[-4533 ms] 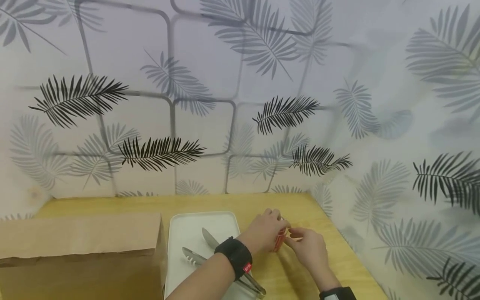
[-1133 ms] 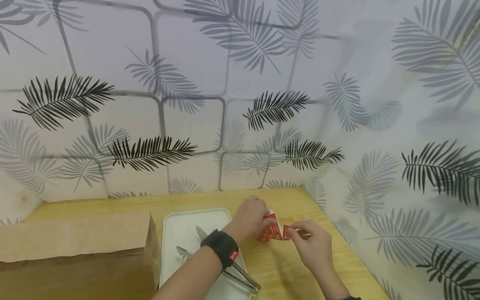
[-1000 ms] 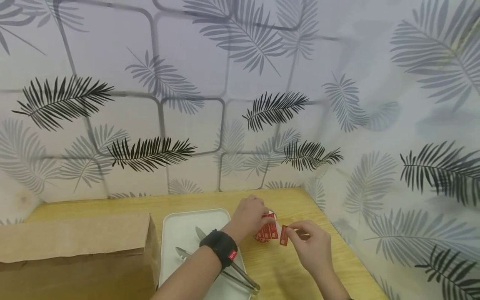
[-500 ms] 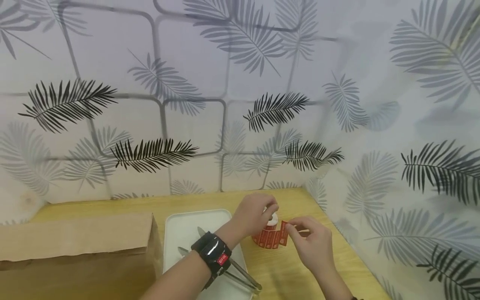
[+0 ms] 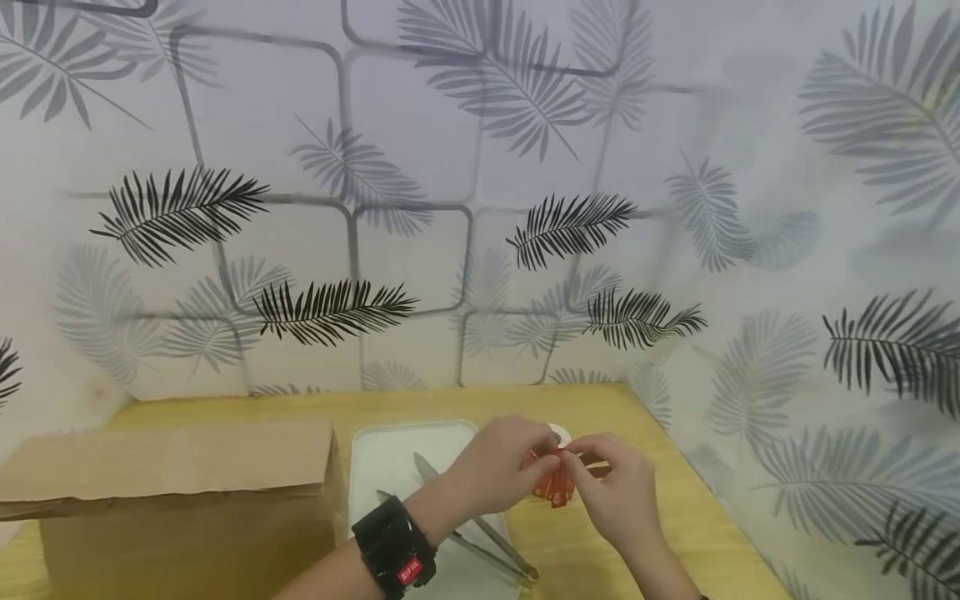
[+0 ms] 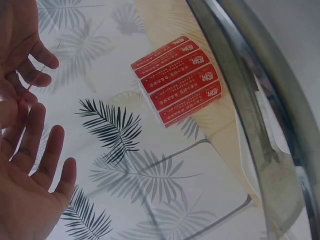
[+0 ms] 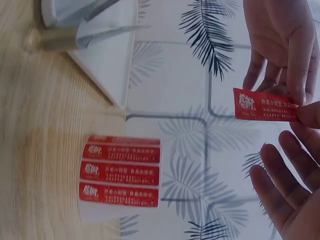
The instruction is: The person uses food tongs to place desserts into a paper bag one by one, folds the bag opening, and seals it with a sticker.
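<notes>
My left hand (image 5: 495,467) and right hand (image 5: 611,492) meet fingertip to fingertip over the table's right part. Between them they pinch a single red sticker (image 7: 265,106) with white lettering at one end, its other end sticking out free. In the left wrist view the sticker (image 6: 27,90) appears almost edge-on. Just below and behind the fingers, a roll of red stickers (image 7: 120,172) stands on the table, touched by neither hand. Its white core shows at the top in the head view, where the hands partly cover it.
Left of the roll lies a white tray (image 5: 375,450) bearing metal tongs (image 5: 495,542), partly behind my left forearm. A large brown paper bag (image 5: 187,517) lies at the table's left. The patterned wall (image 5: 420,350) rises behind the wooden table (image 5: 592,417).
The right hand peeled the sticker from the strip while the left hand held the roll. The left hand then let go of the roll and took hold of the sticker beside the right fingers.
</notes>
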Available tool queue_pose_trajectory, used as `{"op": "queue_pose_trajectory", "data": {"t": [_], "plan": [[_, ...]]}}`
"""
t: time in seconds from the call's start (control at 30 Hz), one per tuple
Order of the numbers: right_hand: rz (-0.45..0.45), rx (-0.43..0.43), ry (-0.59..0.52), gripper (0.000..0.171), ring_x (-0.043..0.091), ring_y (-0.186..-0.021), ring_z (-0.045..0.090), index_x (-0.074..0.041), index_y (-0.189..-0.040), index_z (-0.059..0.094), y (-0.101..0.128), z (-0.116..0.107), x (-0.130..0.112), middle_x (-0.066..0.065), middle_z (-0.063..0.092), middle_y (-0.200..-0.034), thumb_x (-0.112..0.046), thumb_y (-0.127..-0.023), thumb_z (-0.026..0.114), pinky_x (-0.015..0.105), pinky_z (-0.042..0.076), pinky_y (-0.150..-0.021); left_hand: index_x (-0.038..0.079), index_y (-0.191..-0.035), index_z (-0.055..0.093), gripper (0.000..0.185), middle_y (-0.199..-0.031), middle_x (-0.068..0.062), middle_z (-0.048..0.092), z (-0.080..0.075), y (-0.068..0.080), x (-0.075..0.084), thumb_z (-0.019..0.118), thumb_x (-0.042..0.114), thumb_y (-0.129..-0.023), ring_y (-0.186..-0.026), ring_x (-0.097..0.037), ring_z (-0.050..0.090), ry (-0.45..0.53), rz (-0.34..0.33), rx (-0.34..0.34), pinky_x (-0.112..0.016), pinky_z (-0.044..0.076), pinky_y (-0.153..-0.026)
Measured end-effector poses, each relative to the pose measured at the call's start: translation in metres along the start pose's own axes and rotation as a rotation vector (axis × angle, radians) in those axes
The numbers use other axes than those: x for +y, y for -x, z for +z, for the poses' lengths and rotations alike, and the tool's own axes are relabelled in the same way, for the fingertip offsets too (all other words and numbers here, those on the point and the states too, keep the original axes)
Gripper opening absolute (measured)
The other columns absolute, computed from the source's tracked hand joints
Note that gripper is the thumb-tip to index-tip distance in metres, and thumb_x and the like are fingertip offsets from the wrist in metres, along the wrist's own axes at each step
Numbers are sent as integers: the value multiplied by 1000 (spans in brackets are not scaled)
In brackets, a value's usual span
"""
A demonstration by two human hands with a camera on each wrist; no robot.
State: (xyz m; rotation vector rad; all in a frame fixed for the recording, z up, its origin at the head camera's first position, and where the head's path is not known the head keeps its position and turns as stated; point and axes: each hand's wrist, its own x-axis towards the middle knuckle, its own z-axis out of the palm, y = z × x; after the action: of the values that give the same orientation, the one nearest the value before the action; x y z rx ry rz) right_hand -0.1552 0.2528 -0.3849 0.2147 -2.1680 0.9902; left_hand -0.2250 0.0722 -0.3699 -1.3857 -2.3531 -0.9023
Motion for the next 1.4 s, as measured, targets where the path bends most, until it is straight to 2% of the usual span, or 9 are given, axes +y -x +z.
{"op": "queue_pose_trajectory", "data": {"t": [0.13,0.27,0.37,0.47,0.73,0.97,1.2,1.33,1.4], "plan": [[-28,-42,-26,14,1,-72,69,-18,-83,78,3,10,-10,-5,76,-84,-5,-85,84,20,59,-61,23,-98,71,8,-88,14,69,-7,20,1,65,25,-103,-89,-5,63,-20,-102,11,-21,50,-76],[-89,-107,-39,14,0,-75,67,-20,-85,79,3,18,-24,-9,75,-84,-7,-85,84,23,60,-62,23,-92,67,11,-78,15,61,-23,38,10,63,24,-102,-70,-1,54,-40,-193,4,-19,44,-59],[-149,-143,-43,17,-1,-77,66,-22,-85,78,2,22,-35,-13,74,-83,-6,-84,84,25,60,-63,21,-86,62,17,-69,14,53,-35,49,18,60,22,-103,-58,-1,45,-43,-213,20,-18,38,-50],[-191,-173,-63,19,-1,-77,65,-23,-83,77,1,26,-47,-14,72,-82,-6,-84,84,25,60,-64,20,-84,61,19,-64,14,48,-46,60,25,58,21,-103,-53,1,41,-45,-236,50,-18,34,-45],[-223,-257,-112,16,3,-84,69,-23,-85,76,-2,37,-80,-13,74,-87,-8,-87,81,30,61,-67,17,-92,62,16,-60,14,47,-71,88,35,56,22,-105,-51,0,40,-37,-327,100,-21,34,-45],[-241,-320,-168,17,2,-85,69,-26,-85,75,-2,56,-102,-15,73,-87,-11,-88,81,29,59,-70,20,-92,63,12,-65,17,53,-95,114,34,60,20,-104,-55,1,45,-67,-338,152,-19,38,-51],[-364,-351,-259,12,4,-88,68,-23,-87,75,-6,76,-142,-13,74,-88,-13,-88,83,29,58,-75,29,-88,61,16,-65,22,50,-136,149,46,65,21,-101,-59,2,46,-124,-418,188,-20,39,-54],[-439,-355,-273,10,7,-92,67,-19,-85,76,-9,90,-171,-9,74,-90,-13,-86,84,28,56,-82,33,-85,59,22,-64,21,46,-166,170,46,66,20,-101,-59,2,44,-102,-425,211,-20,40,-55],[-463,-379,-279,9,9,-94,67,-18,-83,76,-10,99,-184,-7,74,-93,-13,-87,83,29,55,-86,35,-84,59,24,-65,21,46,-180,180,45,65,21,-102,-58,2,43,-77,-430,200,-21,41,-54]]}}
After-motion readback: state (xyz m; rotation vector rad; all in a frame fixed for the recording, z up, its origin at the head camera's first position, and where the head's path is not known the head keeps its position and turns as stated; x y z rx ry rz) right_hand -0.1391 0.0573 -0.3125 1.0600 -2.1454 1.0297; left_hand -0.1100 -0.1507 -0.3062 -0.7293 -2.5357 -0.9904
